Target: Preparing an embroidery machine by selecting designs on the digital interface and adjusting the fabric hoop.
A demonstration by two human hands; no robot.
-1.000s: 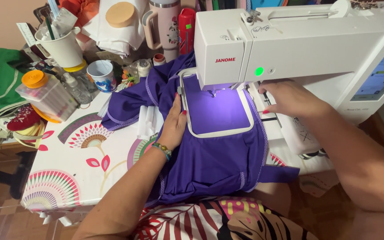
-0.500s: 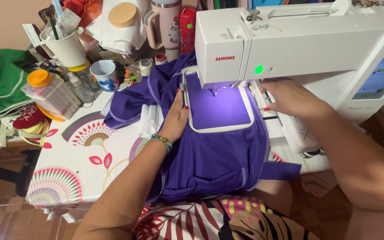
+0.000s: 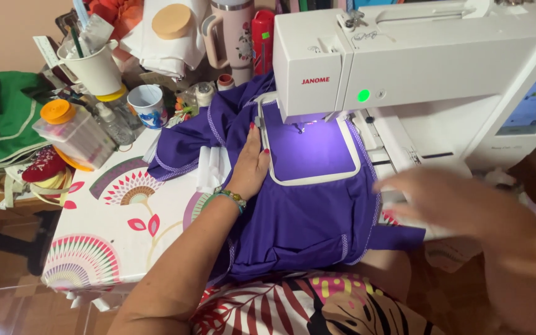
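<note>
— So where is she in the job?
— Hooping's done: the purple cloth (image 3: 305, 211) lies under the sewing machine (image 3: 417, 68) near the table's right edge, stretched in the white hoop (image 3: 314, 178).
— Hands?
— Left hand (image 3: 249, 164) flat, fingers released, pressing the cloth beside the hoop. Right hand (image 3: 448, 201) blurred, open, holding nothing.
— Next?
— Probably smoothing the cloth flat.

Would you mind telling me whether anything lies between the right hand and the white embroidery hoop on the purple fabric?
Nothing visible does. The right hand is blurred, off the hoop, with only purple fabric and the machine's white bed between them. The left hand rests beside the hoop's left edge.
</note>
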